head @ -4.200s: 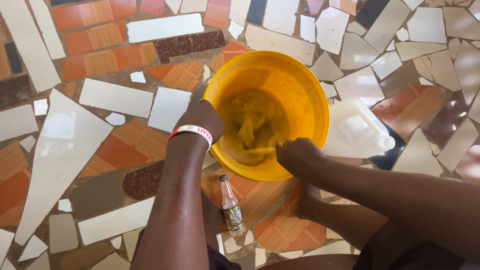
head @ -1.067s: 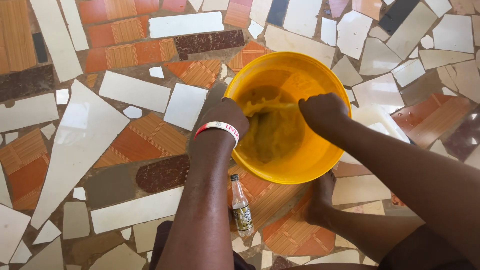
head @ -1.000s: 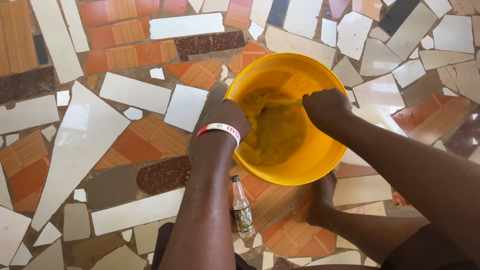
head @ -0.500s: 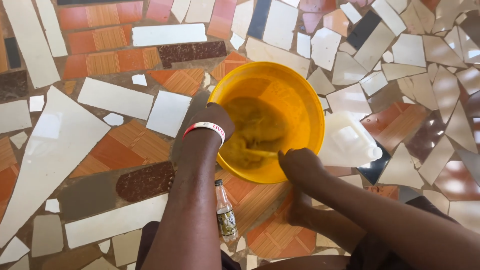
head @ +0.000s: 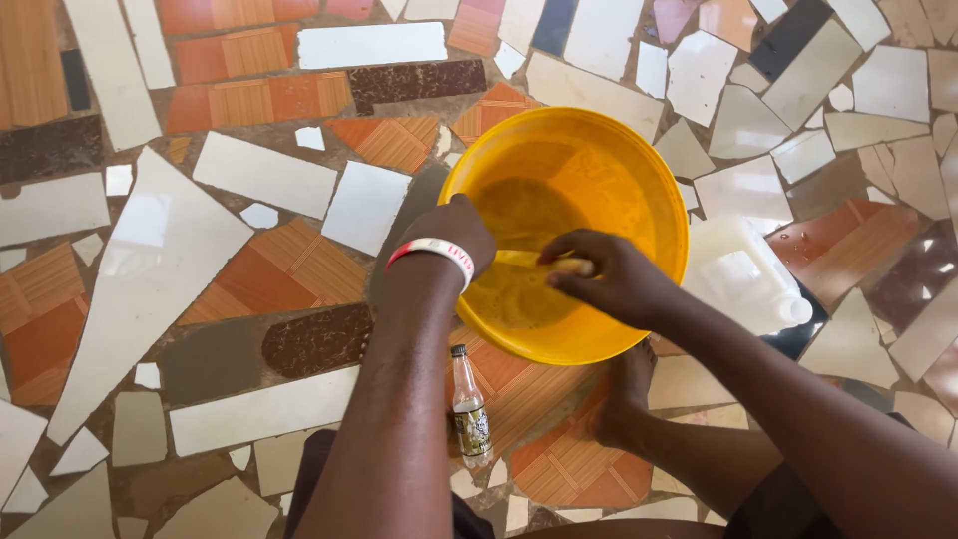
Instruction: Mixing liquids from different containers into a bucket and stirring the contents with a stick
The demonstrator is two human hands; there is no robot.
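Note:
A big yellow bowl (head: 639, 160) sits tilted on the tiled floor, with a yellow-brown batter (head: 519, 289) pooled in its near side. My left hand (head: 454, 235), a red and white band on the wrist, grips the bowl's near left rim. My right hand (head: 609, 279) is inside the bowl, fingers closed on a pale wooden stick (head: 534, 260) that lies across the batter.
A small glass bottle (head: 469, 409) with a dark cap stands on the floor just below the bowl. A white plastic jerrycan (head: 743, 274) lies to the bowl's right. My bare foot (head: 624, 399) rests under the bowl's near edge. Broken multicoloured tiles cover the floor (head: 200, 260).
My right hand has kept circling in the batter, swinging from the near rim to the bowl's middle. The left hand stays on the rim. The view has shifted slightly.

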